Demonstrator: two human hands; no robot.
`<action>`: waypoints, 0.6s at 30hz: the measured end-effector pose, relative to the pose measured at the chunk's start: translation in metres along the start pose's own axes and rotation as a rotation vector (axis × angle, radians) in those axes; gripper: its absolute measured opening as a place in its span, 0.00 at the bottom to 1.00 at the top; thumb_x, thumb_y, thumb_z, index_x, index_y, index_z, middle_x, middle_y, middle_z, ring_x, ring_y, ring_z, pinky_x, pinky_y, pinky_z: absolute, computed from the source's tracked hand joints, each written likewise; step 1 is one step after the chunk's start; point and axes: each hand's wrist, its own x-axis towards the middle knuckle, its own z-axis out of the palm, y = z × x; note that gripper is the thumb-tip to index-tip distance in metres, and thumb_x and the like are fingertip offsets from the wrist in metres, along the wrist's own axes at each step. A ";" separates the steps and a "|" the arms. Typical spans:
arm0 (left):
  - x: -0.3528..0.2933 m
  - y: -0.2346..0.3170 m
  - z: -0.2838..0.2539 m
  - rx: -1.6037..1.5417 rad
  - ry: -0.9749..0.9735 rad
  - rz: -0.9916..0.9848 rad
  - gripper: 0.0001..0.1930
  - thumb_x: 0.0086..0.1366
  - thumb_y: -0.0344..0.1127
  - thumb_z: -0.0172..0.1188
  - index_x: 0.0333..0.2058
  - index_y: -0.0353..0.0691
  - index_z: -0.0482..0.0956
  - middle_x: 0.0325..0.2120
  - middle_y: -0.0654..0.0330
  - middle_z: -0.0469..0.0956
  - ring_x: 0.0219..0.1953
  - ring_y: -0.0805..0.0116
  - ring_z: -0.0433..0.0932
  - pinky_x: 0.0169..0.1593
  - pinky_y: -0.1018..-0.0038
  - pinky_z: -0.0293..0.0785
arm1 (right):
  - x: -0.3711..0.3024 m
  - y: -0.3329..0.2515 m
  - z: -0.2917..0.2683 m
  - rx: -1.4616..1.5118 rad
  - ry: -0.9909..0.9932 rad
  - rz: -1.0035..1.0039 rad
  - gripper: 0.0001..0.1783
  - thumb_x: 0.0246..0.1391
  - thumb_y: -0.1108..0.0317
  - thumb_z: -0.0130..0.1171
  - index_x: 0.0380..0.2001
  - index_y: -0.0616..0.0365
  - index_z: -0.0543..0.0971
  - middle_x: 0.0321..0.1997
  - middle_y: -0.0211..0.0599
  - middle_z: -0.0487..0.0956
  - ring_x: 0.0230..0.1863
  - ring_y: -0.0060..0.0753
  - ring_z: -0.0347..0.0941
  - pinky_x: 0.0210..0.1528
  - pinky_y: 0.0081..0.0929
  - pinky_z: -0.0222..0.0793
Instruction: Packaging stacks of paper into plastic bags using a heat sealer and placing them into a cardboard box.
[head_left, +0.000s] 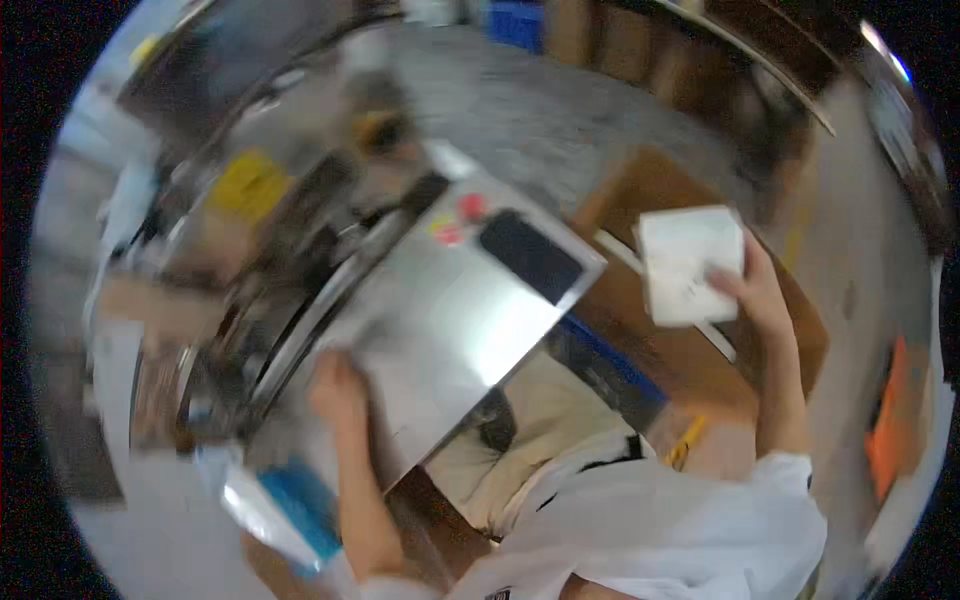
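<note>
My right hand (pixel 757 290) is closed on the right edge of a white, squarish, flat packet (pixel 688 262). It is held above an open cardboard box (pixel 660 190), with the thumb across its face. Faint dark marks show on the packet; its exact kind is unclear. My left hand (pixel 338 388) is at the left part of a shiny metal worktop (pixel 430 330). Its fingers look curled into a compact shape, blurred, and whatever they hold is hidden. On the worktop's far right corner is a dark rectangular panel (pixel 532 255), beside a red round button (pixel 471 207).
Blurred machinery (pixel 330 270) with rails runs along the worktop's left side. A blue and clear plastic packet (pixel 298 510) lies near my left forearm. A blue crate edge (pixel 615 355) shows beside my legs. An orange object (pixel 887 425) stands far right; a blue bin (pixel 515 24) is behind.
</note>
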 end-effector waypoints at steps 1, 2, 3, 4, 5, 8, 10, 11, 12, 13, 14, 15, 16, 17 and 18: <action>-0.010 -0.030 0.008 -0.003 0.159 0.268 0.12 0.67 0.31 0.53 0.43 0.35 0.83 0.40 0.47 0.83 0.43 0.47 0.82 0.48 0.61 0.77 | 0.005 0.011 -0.022 -0.120 0.013 0.002 0.46 0.43 0.72 0.73 0.66 0.66 0.63 0.60 0.39 0.75 0.60 0.31 0.71 0.64 0.30 0.65; -0.029 -0.009 -0.004 -0.162 0.163 0.205 0.12 0.69 0.30 0.56 0.45 0.32 0.82 0.45 0.46 0.83 0.47 0.50 0.82 0.52 0.64 0.77 | 0.005 0.030 -0.039 -0.337 0.095 -0.012 0.48 0.43 0.66 0.74 0.66 0.67 0.62 0.60 0.47 0.75 0.60 0.37 0.72 0.64 0.31 0.65; -0.045 0.004 -0.012 -0.150 0.178 0.343 0.12 0.71 0.32 0.56 0.43 0.28 0.83 0.46 0.44 0.82 0.49 0.50 0.81 0.53 0.64 0.77 | 0.006 0.053 -0.055 -0.531 0.131 0.006 0.49 0.42 0.61 0.74 0.65 0.67 0.63 0.59 0.52 0.76 0.59 0.43 0.73 0.64 0.33 0.66; -0.063 -0.004 -0.006 -0.182 0.123 0.374 0.14 0.71 0.33 0.55 0.48 0.28 0.80 0.48 0.44 0.80 0.50 0.51 0.80 0.54 0.64 0.76 | 0.008 0.079 -0.068 -0.721 0.145 0.027 0.50 0.41 0.55 0.75 0.63 0.67 0.64 0.57 0.56 0.76 0.59 0.49 0.74 0.63 0.35 0.68; -0.074 -0.010 0.002 -0.210 0.070 0.396 0.17 0.72 0.34 0.55 0.53 0.27 0.77 0.51 0.43 0.79 0.52 0.51 0.79 0.54 0.64 0.75 | 0.007 0.110 -0.078 -0.774 0.087 0.122 0.50 0.39 0.52 0.74 0.63 0.66 0.65 0.56 0.58 0.76 0.58 0.52 0.74 0.62 0.38 0.68; -0.098 0.029 0.016 -0.251 0.065 0.464 0.18 0.73 0.34 0.52 0.56 0.28 0.74 0.56 0.45 0.75 0.56 0.52 0.75 0.56 0.64 0.74 | -0.005 0.272 -0.111 -1.014 -0.256 0.470 0.46 0.35 0.47 0.75 0.56 0.62 0.73 0.53 0.61 0.77 0.56 0.56 0.74 0.58 0.43 0.71; -0.098 0.039 0.021 -0.205 0.058 0.441 0.18 0.74 0.34 0.51 0.57 0.29 0.73 0.58 0.46 0.73 0.57 0.52 0.74 0.57 0.64 0.73 | -0.006 0.331 -0.100 -1.078 -0.472 0.627 0.45 0.35 0.45 0.75 0.54 0.60 0.76 0.54 0.58 0.78 0.57 0.57 0.74 0.60 0.43 0.70; -0.099 0.043 0.023 -0.162 0.074 0.410 0.19 0.75 0.34 0.50 0.59 0.30 0.71 0.60 0.47 0.71 0.58 0.52 0.73 0.58 0.63 0.72 | 0.002 0.349 -0.093 -1.072 -0.485 0.631 0.45 0.35 0.45 0.75 0.54 0.60 0.76 0.54 0.58 0.78 0.57 0.57 0.74 0.60 0.43 0.70; -0.098 0.043 0.024 -0.151 0.066 0.406 0.19 0.75 0.34 0.50 0.59 0.30 0.71 0.60 0.47 0.71 0.58 0.52 0.73 0.58 0.63 0.72 | 0.009 0.365 -0.085 -1.030 -0.554 0.691 0.47 0.34 0.43 0.75 0.56 0.60 0.75 0.55 0.58 0.77 0.58 0.57 0.73 0.61 0.43 0.69; -0.097 0.044 0.027 -0.236 0.040 0.369 0.14 0.75 0.33 0.49 0.52 0.27 0.72 0.59 0.43 0.70 0.60 0.49 0.70 0.61 0.60 0.69 | 0.013 0.383 -0.082 -0.993 -0.620 0.754 0.48 0.34 0.42 0.75 0.57 0.59 0.75 0.57 0.58 0.76 0.59 0.58 0.72 0.63 0.43 0.67; -0.097 0.046 0.030 -0.322 0.014 0.330 0.12 0.75 0.31 0.49 0.44 0.24 0.73 0.59 0.40 0.70 0.63 0.45 0.68 0.63 0.56 0.66 | 0.007 0.400 -0.078 -0.977 -0.251 0.718 0.52 0.33 0.40 0.75 0.60 0.62 0.73 0.58 0.58 0.76 0.62 0.54 0.71 0.64 0.41 0.67; -0.097 0.047 0.028 -0.302 0.013 0.321 0.12 0.75 0.31 0.49 0.44 0.24 0.73 0.59 0.40 0.70 0.63 0.45 0.68 0.63 0.56 0.66 | 0.020 0.401 -0.068 -0.684 -0.204 0.686 0.53 0.35 0.40 0.75 0.60 0.63 0.72 0.60 0.57 0.74 0.62 0.52 0.70 0.62 0.40 0.67; -0.098 0.049 0.024 -0.255 0.027 0.348 0.12 0.75 0.30 0.48 0.45 0.24 0.72 0.59 0.40 0.70 0.63 0.45 0.68 0.64 0.56 0.66 | 0.038 0.394 -0.054 -0.391 -0.154 0.651 0.54 0.36 0.39 0.74 0.61 0.65 0.71 0.63 0.56 0.72 0.63 0.51 0.69 0.61 0.40 0.68; -0.098 0.046 0.018 -0.198 0.053 0.371 0.11 0.75 0.30 0.48 0.45 0.24 0.72 0.59 0.39 0.69 0.63 0.44 0.67 0.64 0.55 0.66 | 0.062 0.376 -0.024 -0.175 -0.164 0.762 0.53 0.43 0.42 0.72 0.64 0.66 0.66 0.66 0.50 0.68 0.61 0.45 0.69 0.57 0.38 0.71; -0.097 0.042 0.018 -0.187 0.053 0.365 0.11 0.75 0.30 0.48 0.45 0.24 0.72 0.59 0.39 0.69 0.63 0.44 0.67 0.64 0.55 0.66 | 0.075 0.367 -0.009 0.031 -0.154 0.766 0.50 0.46 0.44 0.72 0.65 0.65 0.65 0.63 0.48 0.70 0.58 0.43 0.71 0.54 0.38 0.72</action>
